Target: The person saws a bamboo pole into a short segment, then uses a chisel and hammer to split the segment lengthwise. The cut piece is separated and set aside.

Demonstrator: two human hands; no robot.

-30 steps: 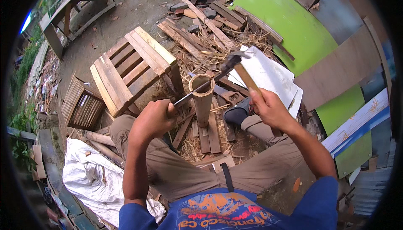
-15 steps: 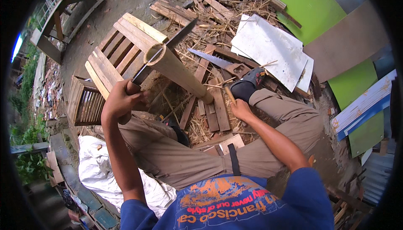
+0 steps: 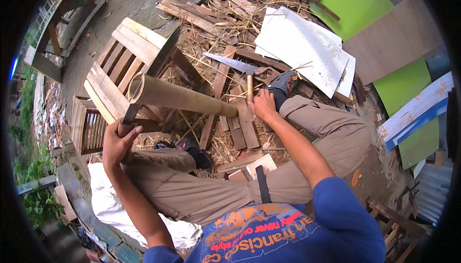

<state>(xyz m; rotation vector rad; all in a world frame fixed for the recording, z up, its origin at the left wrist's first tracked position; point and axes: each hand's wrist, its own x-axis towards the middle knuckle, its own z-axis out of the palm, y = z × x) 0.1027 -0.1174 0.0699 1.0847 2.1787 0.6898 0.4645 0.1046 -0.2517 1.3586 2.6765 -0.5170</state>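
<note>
A thick, hollow bamboo pole [image 3: 189, 96] leans between my legs. Its open end tilts up to the left and its lower end is down among the boards. Across the pole near the open end runs a long, dark machete blade [image 3: 163, 54]; how deep it sits in the bamboo I cannot tell. My left hand [image 3: 117, 145] is closed round the machete's handle, left of the pole. To the right of the pole's lower end, my right hand [image 3: 262, 104] grips the wooden handle of a hammer [image 3: 249, 87], held upright; its small dark head is hard to make out.
A handsaw [image 3: 230, 62] lies beyond the pole on scrap boards and straw. A slatted wooden stool [image 3: 103, 90] stands at the left, with a slatted crate [image 3: 89, 131] beside it. White sheets [image 3: 302, 47] lie at the far right, near green panels [image 3: 355, 3]. A white sack [image 3: 113, 200] lies by my left leg.
The bamboo's open end has swung down and left, and my left hand with the machete has lowered along with it. My right hand has raised the hammer slightly and moved a little left.
</note>
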